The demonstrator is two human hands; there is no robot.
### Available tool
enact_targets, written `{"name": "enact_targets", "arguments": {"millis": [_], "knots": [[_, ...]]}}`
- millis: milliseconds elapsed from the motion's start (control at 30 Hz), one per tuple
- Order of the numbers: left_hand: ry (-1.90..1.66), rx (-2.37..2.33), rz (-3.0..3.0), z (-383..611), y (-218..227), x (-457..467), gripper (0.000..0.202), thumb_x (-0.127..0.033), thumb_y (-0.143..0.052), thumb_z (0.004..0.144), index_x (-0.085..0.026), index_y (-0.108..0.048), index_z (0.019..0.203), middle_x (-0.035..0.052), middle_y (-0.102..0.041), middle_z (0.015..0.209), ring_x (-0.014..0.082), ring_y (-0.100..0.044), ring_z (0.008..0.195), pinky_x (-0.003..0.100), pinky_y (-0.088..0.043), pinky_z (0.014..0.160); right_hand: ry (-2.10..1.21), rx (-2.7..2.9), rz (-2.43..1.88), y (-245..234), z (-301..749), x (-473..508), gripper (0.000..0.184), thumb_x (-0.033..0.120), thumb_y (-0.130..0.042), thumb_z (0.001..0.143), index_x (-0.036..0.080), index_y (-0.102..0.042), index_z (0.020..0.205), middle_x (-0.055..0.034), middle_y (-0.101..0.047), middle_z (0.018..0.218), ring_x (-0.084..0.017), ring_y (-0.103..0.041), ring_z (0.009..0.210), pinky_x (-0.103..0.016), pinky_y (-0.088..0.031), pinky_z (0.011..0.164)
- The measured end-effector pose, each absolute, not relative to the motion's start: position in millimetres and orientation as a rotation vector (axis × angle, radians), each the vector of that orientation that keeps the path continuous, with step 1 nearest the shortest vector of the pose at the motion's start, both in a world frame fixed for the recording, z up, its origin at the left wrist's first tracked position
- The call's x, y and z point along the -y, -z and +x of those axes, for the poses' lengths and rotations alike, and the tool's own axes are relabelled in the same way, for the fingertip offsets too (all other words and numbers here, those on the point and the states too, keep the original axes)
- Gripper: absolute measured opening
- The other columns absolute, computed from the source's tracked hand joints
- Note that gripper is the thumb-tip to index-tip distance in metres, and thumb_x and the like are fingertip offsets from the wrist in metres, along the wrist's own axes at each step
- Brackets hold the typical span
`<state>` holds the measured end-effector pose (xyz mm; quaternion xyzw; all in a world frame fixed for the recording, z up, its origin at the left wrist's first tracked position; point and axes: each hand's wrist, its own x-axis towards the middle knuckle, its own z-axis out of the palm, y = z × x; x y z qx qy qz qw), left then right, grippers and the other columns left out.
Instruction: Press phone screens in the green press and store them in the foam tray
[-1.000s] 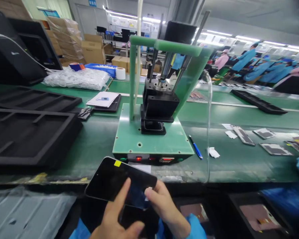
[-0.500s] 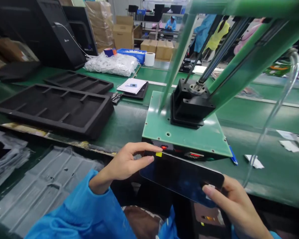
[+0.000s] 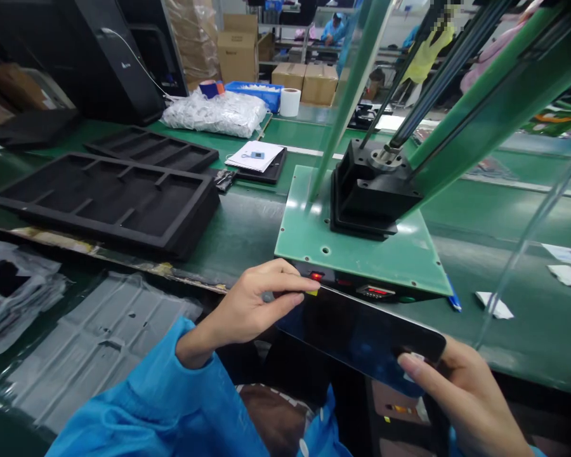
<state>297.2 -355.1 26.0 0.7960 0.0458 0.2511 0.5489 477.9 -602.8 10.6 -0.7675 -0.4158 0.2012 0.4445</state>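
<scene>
Tabletop (image 3: 250,222): green, worn along its near edge; runs across the view under the equipment.
Press (image 3: 375,197): stands on the tabletop, green frame and base, black block at its centre; red switch light (image 3: 316,277) and red digital display (image 3: 378,291) lit on the front panel.
Black tray (image 3: 195,219): left of the press, well apart from it, divided into compartments.
Dark flat device (image 3: 361,336): in front of the press panel, near the tabletop's edge, tilted; contact with the panel cannot be told.
Right hand (image 3: 461,381): fingers holding the device's right end, thumb on its dark face.
Left hand (image 3: 252,304): fingers narrow, thumb and forefinger at the yellow tab; pinched or merely touching, cannot tell.
White sticker (image 3: 415,359): on the device, partly under the right thumb.
Yellow tab (image 3: 313,292): at the device's upper left edge, partly hidden.
</scene>
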Motion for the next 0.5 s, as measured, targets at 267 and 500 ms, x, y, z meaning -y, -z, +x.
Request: {"name": "enact_targets", "arguments": {"millis": [267, 500], "knots": [[-0.488, -0.051, 1.797, 299, -18, 353, 0.025, -0.011, -0.057, 0.091, -0.023, -0.08, 0.092, 0.0067, -0.064, 0.102, 0.0158, -0.065, 0.092, 0.028, -0.053, 0.083, -0.672, 0.915, -1.716, -12, 479, 592, 0.028, 0.049, -0.069, 0.09, 0.023, -0.072, 0.08, -0.0027, -0.067, 0.071, -0.022, -0.059, 0.064, -0.028, -0.047, 0.057], [-0.403, -0.061, 1.71, 295, -22, 350, 0.023, -0.019, -0.06, 0.093, -0.026, -0.079, 0.082, 0.0053, -0.068, 0.092, 0.0177, -0.065, 0.09, 0.026, -0.053, 0.077, -0.923, 0.773, -1.431, -16, 479, 583, 0.029, 0.044, -0.072, 0.086, 0.018, -0.068, 0.074, -0.0028, -0.063, 0.072, -0.019, -0.054, 0.067, -0.027, -0.042, 0.063]]}}
